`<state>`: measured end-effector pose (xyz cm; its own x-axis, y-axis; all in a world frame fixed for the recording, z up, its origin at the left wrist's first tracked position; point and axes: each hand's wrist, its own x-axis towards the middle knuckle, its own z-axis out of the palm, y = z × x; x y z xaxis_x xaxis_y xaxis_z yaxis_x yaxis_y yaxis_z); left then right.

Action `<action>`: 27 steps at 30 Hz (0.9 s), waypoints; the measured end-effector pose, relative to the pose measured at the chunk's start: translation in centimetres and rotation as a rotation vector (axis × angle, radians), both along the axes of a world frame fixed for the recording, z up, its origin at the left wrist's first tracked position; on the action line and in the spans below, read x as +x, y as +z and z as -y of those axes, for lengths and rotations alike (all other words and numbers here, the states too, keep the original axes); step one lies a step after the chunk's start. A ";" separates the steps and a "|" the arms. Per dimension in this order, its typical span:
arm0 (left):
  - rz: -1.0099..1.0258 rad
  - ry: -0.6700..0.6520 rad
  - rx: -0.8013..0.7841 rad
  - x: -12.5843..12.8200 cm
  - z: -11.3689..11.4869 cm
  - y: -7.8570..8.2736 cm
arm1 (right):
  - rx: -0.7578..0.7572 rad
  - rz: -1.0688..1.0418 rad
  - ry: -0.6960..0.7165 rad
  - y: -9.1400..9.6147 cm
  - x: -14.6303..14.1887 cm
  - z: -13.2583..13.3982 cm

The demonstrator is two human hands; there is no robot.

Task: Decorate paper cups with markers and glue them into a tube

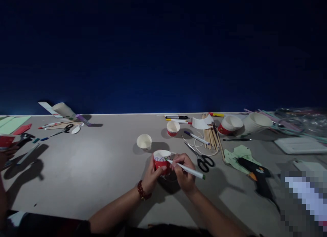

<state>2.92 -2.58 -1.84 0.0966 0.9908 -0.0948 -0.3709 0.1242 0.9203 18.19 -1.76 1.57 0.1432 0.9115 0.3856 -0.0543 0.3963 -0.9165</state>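
Observation:
My left hand (150, 177) is wrapped round a red and white paper cup (161, 166), its thumb across the front. A line of blue loops runs round the cup's white upper band. In my right hand (185, 172) is a white marker pen (191, 170) with a green end, its tip at the cup's upper right side. Just behind the held cup stands a small pale paper cup (144, 142). A short red and white cup (173, 128) is farther back. Black-handled scissors (201, 160) lie open to the right of my right hand.
Wooden sticks (211, 138), white cord and pens (196, 137) lie at the back right, beside stacked paper cups (230, 124). A black glue gun (257, 175) rests on green paper (238, 154). At the far left, another person's hand (10, 152) is near a red cup (5, 141).

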 end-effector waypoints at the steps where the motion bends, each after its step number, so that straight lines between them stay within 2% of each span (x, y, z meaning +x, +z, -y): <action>1: -0.002 0.000 -0.002 0.0 0.0 0.1 | 0.001 -0.005 0.002 0.0 0.0 0.0; 10: 0.004 0.003 -0.021 0.1 -0.1 0.2 | 0.024 -0.106 -0.002 0.3 -0.3 -0.2; 17: 0.001 0.007 -0.021 0.1 -0.2 -0.1 | -0.002 -0.123 -0.004 0.5 -0.3 -0.1; 27: 0.001 0.017 -0.024 0.2 -0.1 0.4 | -0.012 -0.104 -0.019 0.6 -0.4 -0.2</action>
<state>3.09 -2.47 -1.45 0.0802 0.9897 -0.1188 -0.3737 0.1404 0.9169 17.83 -1.60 2.20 0.1991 0.9128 0.3565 -0.1419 0.3869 -0.9112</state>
